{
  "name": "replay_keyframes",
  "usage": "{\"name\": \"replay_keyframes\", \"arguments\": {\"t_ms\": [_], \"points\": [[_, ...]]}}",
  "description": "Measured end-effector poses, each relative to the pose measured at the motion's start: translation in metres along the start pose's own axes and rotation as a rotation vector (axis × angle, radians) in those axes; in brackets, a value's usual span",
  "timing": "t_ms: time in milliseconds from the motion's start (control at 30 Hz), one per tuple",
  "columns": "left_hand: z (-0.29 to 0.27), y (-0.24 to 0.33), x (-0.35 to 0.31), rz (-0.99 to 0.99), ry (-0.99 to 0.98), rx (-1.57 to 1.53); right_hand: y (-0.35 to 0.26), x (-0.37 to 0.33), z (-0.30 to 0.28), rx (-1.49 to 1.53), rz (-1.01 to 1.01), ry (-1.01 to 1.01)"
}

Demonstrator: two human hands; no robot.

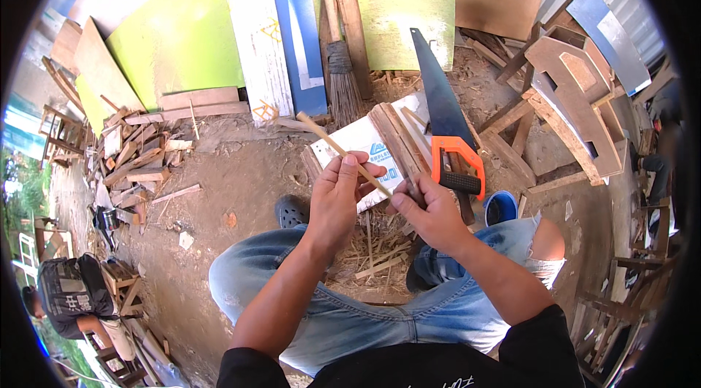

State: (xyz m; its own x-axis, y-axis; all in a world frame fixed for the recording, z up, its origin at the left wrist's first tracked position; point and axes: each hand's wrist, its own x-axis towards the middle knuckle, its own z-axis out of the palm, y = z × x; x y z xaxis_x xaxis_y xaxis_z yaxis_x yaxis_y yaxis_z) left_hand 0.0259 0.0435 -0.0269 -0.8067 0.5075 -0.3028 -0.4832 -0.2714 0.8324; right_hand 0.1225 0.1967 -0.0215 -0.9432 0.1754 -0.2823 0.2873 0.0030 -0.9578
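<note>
My left hand (pixel 337 194) grips a thin pale wooden stick (pixel 330 141) that slants up to the left and runs down to the right toward my other hand. My right hand (pixel 431 213) is closed around the stick's lower end, and I cannot tell whether it also holds a small tool. Both hands hover above my jeans-clad knees. Just beyond them a handsaw (pixel 445 121) with a dark blade and an orange-black handle rests on a bundle of wooden slats (pixel 394 141) and a white board (pixel 350 141).
Wood shavings (pixel 376 253) lie between my feet. A blue bucket (pixel 500 207) stands at the right. Green and blue panels (pixel 182 37) and a broom (pixel 342 74) lean at the back. Scrap wood (pixel 139 158) is piled left, wooden frames (pixel 577 96) right. Another person (pixel 73 293) crouches at lower left.
</note>
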Motion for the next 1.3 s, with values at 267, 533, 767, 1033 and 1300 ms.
{"name": "replay_keyframes", "arguments": {"t_ms": [267, 533, 767, 1033, 1300], "points": [[0.002, 0.015, -0.027, -0.226, -0.162, 0.041, -0.006, 0.009, -0.027, -0.576, -0.621, 0.149], [0.001, 0.015, -0.033, -0.373, -0.229, -0.084, -0.005, 0.008, -0.03, -0.789, -0.699, 0.196], [0.004, 0.014, -0.035, -0.394, -0.265, -0.045, -0.015, 0.021, -0.05, -0.623, -0.583, 0.459], [0.006, 0.015, -0.036, -0.47, -0.215, -0.054, -0.012, 0.019, -0.047, -0.702, -0.386, 0.333], [0.007, 0.019, -0.034, -0.468, -0.161, -0.147, -0.002, 0.004, -0.028, -0.772, -0.637, 0.135]]}}
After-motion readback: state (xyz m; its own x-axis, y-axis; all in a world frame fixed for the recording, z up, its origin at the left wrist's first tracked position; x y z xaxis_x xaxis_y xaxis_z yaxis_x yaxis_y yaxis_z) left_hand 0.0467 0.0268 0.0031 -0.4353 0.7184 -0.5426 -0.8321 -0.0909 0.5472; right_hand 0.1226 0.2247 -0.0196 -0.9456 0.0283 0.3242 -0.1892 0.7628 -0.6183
